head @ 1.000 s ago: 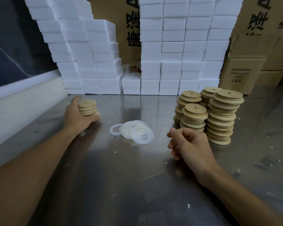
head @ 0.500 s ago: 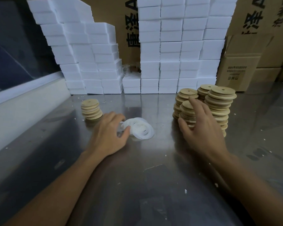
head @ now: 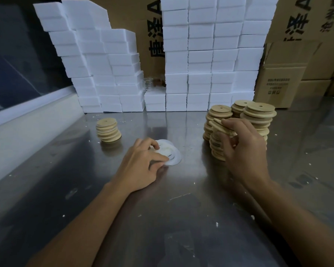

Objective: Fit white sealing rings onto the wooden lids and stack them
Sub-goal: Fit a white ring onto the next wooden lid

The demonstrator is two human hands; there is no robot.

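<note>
Both hands picking up at once: ring and lid

At centre frame the left hand [head: 141, 166] pinches at the white sealing rings [head: 171, 154] on the worktop [head: 162, 218] and may lift several stuck together. At right, the right hand [head: 241, 149] grips a tilted wooden lid [head: 219, 125] off the leaning lid stacks [head: 258, 116]; a nudge could topple them.
</note>
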